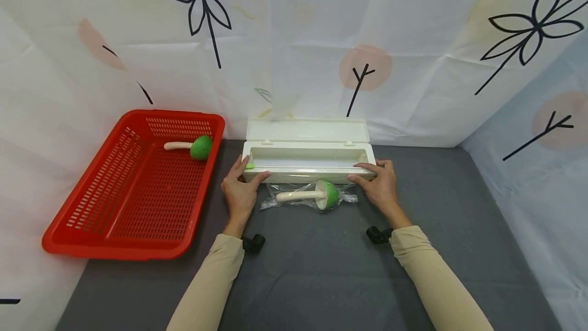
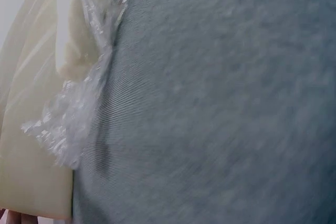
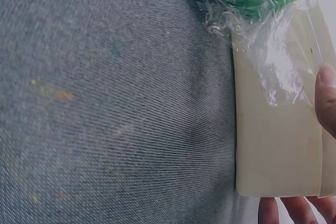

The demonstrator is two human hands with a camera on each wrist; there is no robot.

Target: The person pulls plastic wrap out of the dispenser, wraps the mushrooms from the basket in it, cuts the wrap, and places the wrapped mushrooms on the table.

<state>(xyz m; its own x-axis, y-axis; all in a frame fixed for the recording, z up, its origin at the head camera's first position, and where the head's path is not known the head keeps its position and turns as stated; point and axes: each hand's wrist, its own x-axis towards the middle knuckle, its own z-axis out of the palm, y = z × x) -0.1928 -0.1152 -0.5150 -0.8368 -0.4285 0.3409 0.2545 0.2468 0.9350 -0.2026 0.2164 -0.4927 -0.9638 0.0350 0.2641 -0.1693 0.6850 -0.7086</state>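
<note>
A long white cling film dispenser (image 1: 310,175) stands at the back of the table, its lid (image 1: 307,131) tipped back and a small green slider (image 1: 249,166) at its left end. My left hand (image 1: 240,193) grips the left end, thumb along the front. The right hand (image 1: 380,185) holds the opposite end, with the thumb on the front and fingers round the side, as the right wrist view also shows. Just in front lies a toy mushroom (image 1: 300,196) with a green cap and pale stem, wrapped in clear film (image 2: 65,121); its cap points right.
To the left sits a red plastic basket (image 1: 184,236) with slotted walls. Inside it, near the back right, lies another green-capped mushroom (image 1: 201,147). A grey cloth (image 1: 317,280) covers the table, and a white patterned curtain (image 1: 294,55) hangs behind.
</note>
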